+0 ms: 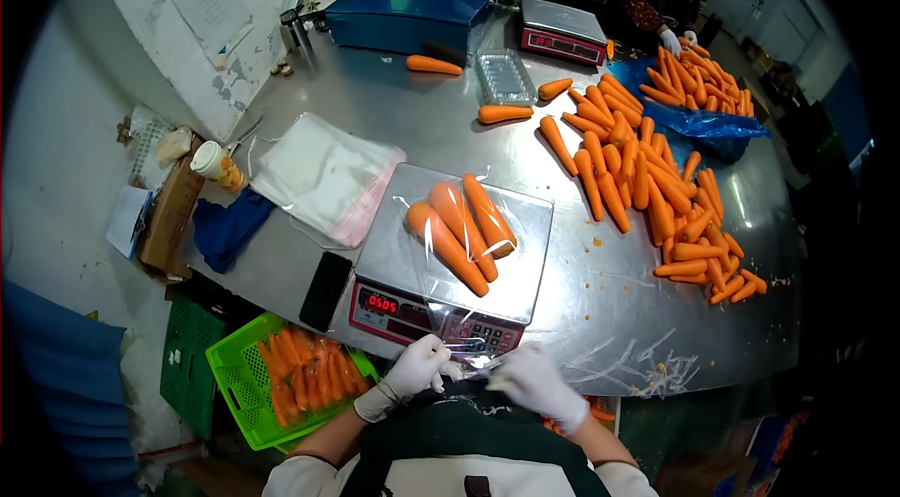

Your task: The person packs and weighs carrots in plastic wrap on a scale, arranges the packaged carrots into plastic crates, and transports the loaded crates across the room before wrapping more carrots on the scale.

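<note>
One pinch of our left hand (421, 368) gathers the near end of the clear bag (439, 287), probably to contain it; whether our right hand (541, 386), blurred alongside, grips, we cannot tell. Just beyond both, the scale (527, 244) supports three bagged carrots (454, 218), likely sparing us their weight. Bare tabletop (614, 289) opens ahead-right, between its near edge and the carrot pile (651, 180).

Two scales (530, 225) (562, 22), three carrots (461, 227) on nearer (loose heap (667, 188) uncountable).
</note>
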Demonstrator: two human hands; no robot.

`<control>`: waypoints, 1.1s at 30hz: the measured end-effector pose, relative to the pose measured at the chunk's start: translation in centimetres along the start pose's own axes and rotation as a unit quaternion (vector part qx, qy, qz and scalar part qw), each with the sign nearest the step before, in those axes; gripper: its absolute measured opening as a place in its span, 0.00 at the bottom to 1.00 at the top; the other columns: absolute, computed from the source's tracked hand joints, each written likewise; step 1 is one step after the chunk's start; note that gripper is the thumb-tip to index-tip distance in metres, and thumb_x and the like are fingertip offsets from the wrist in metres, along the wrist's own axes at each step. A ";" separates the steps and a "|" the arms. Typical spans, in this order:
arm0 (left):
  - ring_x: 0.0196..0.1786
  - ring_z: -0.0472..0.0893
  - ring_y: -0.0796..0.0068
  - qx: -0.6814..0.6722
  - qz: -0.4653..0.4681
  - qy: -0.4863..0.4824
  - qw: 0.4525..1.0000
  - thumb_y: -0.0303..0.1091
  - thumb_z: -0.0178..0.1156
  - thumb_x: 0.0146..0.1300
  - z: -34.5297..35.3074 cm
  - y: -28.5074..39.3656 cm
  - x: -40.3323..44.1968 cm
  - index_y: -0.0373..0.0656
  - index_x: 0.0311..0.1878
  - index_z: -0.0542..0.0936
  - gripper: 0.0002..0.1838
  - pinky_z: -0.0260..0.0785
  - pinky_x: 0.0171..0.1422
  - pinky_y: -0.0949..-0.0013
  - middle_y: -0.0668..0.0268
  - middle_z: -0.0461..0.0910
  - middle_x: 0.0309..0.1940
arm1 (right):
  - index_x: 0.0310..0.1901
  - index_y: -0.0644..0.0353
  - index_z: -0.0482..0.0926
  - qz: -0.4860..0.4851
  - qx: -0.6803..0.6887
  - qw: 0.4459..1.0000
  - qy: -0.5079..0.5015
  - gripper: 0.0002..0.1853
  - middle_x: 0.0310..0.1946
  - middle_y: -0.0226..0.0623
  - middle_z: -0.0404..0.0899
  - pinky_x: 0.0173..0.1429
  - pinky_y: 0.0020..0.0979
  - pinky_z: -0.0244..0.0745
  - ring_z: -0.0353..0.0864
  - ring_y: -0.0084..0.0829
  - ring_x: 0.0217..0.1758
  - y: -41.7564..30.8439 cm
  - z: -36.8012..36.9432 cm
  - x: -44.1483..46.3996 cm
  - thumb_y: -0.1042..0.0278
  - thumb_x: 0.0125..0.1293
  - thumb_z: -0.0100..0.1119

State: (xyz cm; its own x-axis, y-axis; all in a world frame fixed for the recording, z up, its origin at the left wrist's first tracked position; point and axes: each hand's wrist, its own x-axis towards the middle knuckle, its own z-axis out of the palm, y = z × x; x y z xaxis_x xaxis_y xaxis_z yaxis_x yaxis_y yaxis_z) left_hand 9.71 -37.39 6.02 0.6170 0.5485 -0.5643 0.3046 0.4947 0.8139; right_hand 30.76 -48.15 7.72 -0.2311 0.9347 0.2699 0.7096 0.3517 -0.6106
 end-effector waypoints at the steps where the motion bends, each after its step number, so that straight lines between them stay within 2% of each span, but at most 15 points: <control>1: 0.14 0.72 0.82 0.005 -0.013 -0.004 1.000 0.32 0.48 0.66 0.0 0.2 -0.1 0.39 0.36 0.66 0.07 0.61 0.16 0.80 0.59 0.80 0.26 | 0.25 0.53 0.75 0.097 0.045 0.994 0.030 0.07 0.24 0.30 0.73 0.39 0.34 0.67 0.72 0.34 0.28 2.2 -0.6 -3.2 0.65 0.51 0.65; 3: 0.14 0.72 0.82 -0.007 -0.013 -0.016 1.000 0.32 0.48 0.66 -0.3 -0.4 0.0 0.39 0.36 0.65 0.07 0.60 0.17 0.81 0.57 0.81 0.27 | 0.30 0.61 0.76 0.443 0.063 0.877 0.175 0.05 0.25 0.39 0.74 0.42 0.33 0.67 0.73 0.34 0.33 4.5 -4.3 -8.8 0.70 0.57 0.58; 5: 0.14 0.72 0.82 0.004 -0.011 -0.019 1.000 0.32 0.49 0.66 -0.5 -0.5 -0.2 0.38 0.36 0.66 0.07 0.60 0.17 0.81 0.58 0.81 0.26 | 0.33 0.63 0.75 0.478 -0.141 0.804 0.324 0.06 0.31 0.41 0.75 0.41 0.34 0.68 0.74 0.38 0.36 9.1 -8.1 -16.2 0.70 0.57 0.58; 8: 0.19 0.76 0.81 0.087 -0.037 0.004 0.996 0.32 0.50 0.66 -1.4 1.2 -0.8 0.36 0.35 0.72 0.09 0.65 0.22 0.80 0.64 0.79 0.25 | 0.39 0.60 0.77 0.644 -0.467 0.597 0.107 0.11 0.37 0.45 0.77 0.42 0.42 0.70 0.78 0.42 0.41 10.9 -11.8 -22.4 0.68 0.53 0.59; 9: 0.20 0.77 0.81 0.065 0.007 0.048 0.997 0.33 0.51 0.65 -1.7 1.4 -1.0 0.36 0.36 0.72 0.09 0.66 0.24 0.79 0.65 0.79 0.25 | 0.36 0.60 0.79 0.598 -0.511 0.597 0.158 0.10 0.32 0.45 0.78 0.41 0.42 0.70 0.78 0.41 0.38 10.5 -11.9 -21.2 0.68 0.51 0.61; 11: 0.22 0.77 0.81 0.092 0.148 0.189 0.966 0.33 0.55 0.63 -2.2 0.4 -0.7 0.37 0.39 0.74 0.08 0.69 0.28 0.77 0.66 0.78 0.23 | 0.29 0.57 0.81 0.531 -0.392 0.741 0.125 0.07 0.27 0.42 0.79 0.40 0.42 0.69 0.78 0.43 0.37 8.6 -12.8 -15.4 0.67 0.48 0.63; 12: 0.35 0.79 0.73 0.304 0.155 0.244 0.908 0.27 0.57 0.57 -2.5 1.9 -1.2 0.39 0.46 0.73 0.13 0.70 0.38 0.72 0.62 0.78 0.33 | 0.22 0.56 0.79 0.491 -0.341 0.787 0.152 0.05 0.23 0.39 0.77 0.40 0.41 0.68 0.76 0.44 0.35 9.0 -12.4 -13.2 0.66 0.45 0.63; 14: 0.46 0.75 0.61 0.520 0.422 0.284 0.686 0.30 0.63 0.51 -2.7 2.9 -0.3 0.45 0.48 0.73 0.19 0.66 0.50 0.60 0.58 0.74 0.44 | 0.18 0.56 0.73 0.247 -0.373 0.860 0.244 0.07 0.21 0.38 0.72 0.40 0.39 0.66 0.71 0.42 0.29 9.2 -10.5 -7.4 0.70 0.43 0.63; 18: 0.55 0.70 0.61 0.596 0.533 0.117 0.589 0.37 0.65 0.48 -3.2 2.9 1.1 0.50 0.42 0.76 0.17 0.60 0.57 0.56 0.65 0.71 0.46 | 0.44 0.45 0.77 0.023 -0.326 0.940 0.103 0.15 0.54 0.24 0.74 0.58 0.36 0.65 0.72 0.29 0.55 9.7 -8.5 0.8 0.63 0.52 0.61; 20: 0.52 0.74 0.65 0.612 0.545 0.087 0.566 0.38 0.65 0.49 -3.5 3.2 1.7 0.48 0.35 0.76 0.11 0.62 0.57 0.59 0.68 0.75 0.42 | 0.46 0.39 0.77 -0.097 -0.315 0.943 0.049 0.15 0.56 0.19 0.73 0.61 0.36 0.64 0.71 0.26 0.58 9.6 -8.1 3.1 0.58 0.56 0.58; 22: 0.46 0.77 0.67 0.569 0.551 0.049 0.609 0.35 0.64 0.50 -4.4 3.1 2.7 0.46 0.33 0.76 0.09 0.67 0.52 0.62 0.68 0.78 0.38 | 0.42 0.44 0.78 -0.162 -0.260 0.952 0.024 0.13 0.51 0.20 0.76 0.59 0.35 0.65 0.71 0.27 0.56 11.4 -6.8 3.9 0.56 0.55 0.59; 24: 0.31 0.80 0.67 0.396 0.527 0.147 0.737 0.30 0.59 0.58 -4.4 1.8 3.5 0.42 0.31 0.76 0.04 0.72 0.39 0.67 0.65 0.80 0.27 | 0.37 0.48 0.80 -0.063 -0.107 0.989 0.080 0.08 0.41 0.26 0.80 0.57 0.33 0.65 0.76 0.25 0.50 12.4 -5.2 4.4 0.58 0.57 0.58; 27: 0.25 0.80 0.81 0.107 0.290 0.245 0.919 0.35 0.49 0.68 -3.2 0.3 4.3 0.39 0.32 0.73 0.11 0.66 0.24 0.79 0.66 0.79 0.22 | 0.28 0.54 0.81 0.113 -0.023 0.988 0.099 0.09 0.28 0.31 0.81 0.49 0.33 0.68 0.80 0.26 0.36 11.4 -3.7 5.7 0.62 0.59 0.56; 30: 0.23 0.79 0.80 -0.002 0.147 0.201 0.969 0.36 0.45 0.69 -2.2 1.8 3.6 0.40 0.29 0.71 0.14 0.61 0.17 0.80 0.65 0.77 0.20 | 0.22 0.59 0.81 0.351 0.187 0.912 0.098 0.15 0.20 0.34 0.79 0.42 0.33 0.72 0.79 0.31 0.27 7.7 -5.1 7.0 0.61 0.61 0.51; 33: 0.24 0.80 0.74 -0.093 0.057 0.170 0.979 0.33 0.46 0.66 -2.5 0.8 3.2 0.41 0.30 0.72 0.10 0.62 0.16 0.79 0.64 0.77 0.21 | 0.21 0.59 0.82 0.366 0.145 0.913 0.110 0.17 0.18 0.41 0.78 0.35 0.34 0.74 0.79 0.38 0.24 9.1 -3.9 6.4 0.54 0.52 0.54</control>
State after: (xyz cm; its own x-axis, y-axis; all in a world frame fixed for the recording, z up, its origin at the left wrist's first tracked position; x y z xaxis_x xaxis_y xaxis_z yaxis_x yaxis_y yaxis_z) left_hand 10.10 -33.58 4.55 0.3516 0.7845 -0.5108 0.0911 0.5144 0.8527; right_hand 38.32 -39.13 6.84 0.3959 0.9030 -0.1667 0.4071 -0.3353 -0.8496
